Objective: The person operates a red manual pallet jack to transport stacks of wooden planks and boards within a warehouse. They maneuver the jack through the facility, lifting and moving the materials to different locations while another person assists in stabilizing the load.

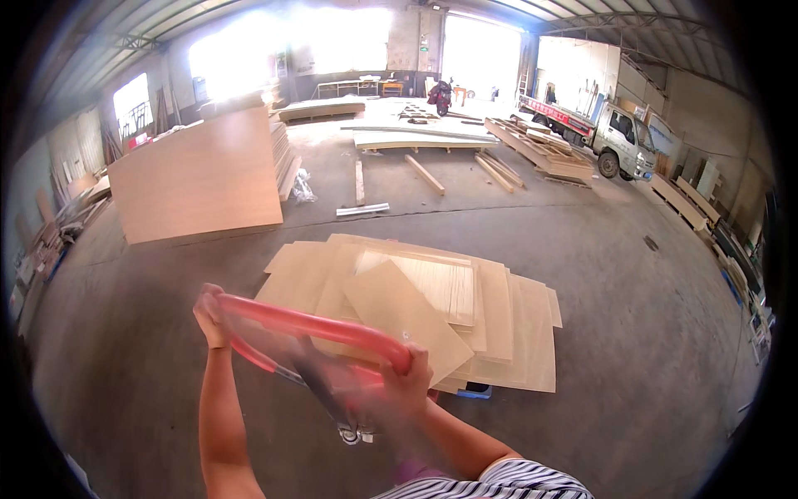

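Observation:
Both my hands grip the red loop handle (316, 324) of what looks like a pallet jack. My left hand (210, 318) is closed round the handle's left end, with the arm stretched forward. At the right end, my right hand (409, 378) is wrapped round the bar, closer to my body. A dark shaft (320, 382) runs down from the handle to a metal fitting (353, 435) near the floor. Just beyond lies a low, uneven stack of thin tan boards (515, 333), with one board (407, 312) turned askew on top. Under it, a bit of blue pallet (476, 391) shows.
A tall stack of large panels (199, 179) stands at the left. Farther back are loose timber beams (425, 175), a low stack of sheets (424, 137) and a pile of wooden frames (544, 150). A small truck (623, 137) is parked back right; long boards (680, 202) line the right wall.

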### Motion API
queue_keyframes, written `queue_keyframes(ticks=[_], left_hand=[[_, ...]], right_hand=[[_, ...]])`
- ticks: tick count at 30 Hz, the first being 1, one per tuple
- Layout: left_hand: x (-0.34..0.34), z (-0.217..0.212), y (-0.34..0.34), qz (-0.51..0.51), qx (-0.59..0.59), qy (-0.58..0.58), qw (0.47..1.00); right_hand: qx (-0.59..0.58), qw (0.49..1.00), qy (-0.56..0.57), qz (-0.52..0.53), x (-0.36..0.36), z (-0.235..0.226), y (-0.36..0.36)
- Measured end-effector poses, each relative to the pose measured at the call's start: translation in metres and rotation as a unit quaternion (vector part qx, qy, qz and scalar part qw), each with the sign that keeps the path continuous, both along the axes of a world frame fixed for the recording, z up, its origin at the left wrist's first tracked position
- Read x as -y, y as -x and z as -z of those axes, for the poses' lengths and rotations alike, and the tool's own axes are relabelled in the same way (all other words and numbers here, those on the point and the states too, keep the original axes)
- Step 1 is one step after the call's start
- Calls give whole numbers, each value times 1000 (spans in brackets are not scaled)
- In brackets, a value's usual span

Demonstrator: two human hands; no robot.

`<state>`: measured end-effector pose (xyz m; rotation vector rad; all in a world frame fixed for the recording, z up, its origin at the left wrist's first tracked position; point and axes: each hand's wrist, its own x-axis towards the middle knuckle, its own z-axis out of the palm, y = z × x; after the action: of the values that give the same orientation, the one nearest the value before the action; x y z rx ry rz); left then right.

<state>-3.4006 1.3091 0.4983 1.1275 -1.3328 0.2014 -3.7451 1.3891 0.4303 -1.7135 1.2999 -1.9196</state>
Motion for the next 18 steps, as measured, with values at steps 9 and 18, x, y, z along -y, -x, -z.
queue_keyframes(ticks=[9, 18], left_hand=[[137, 15, 14, 61, -27, 0, 998], [300, 36, 56, 70, 49, 27, 996]], right_hand=[[-94, 995, 28, -6, 90, 30, 10], [-67, 997, 23, 39, 232, 78, 48]])
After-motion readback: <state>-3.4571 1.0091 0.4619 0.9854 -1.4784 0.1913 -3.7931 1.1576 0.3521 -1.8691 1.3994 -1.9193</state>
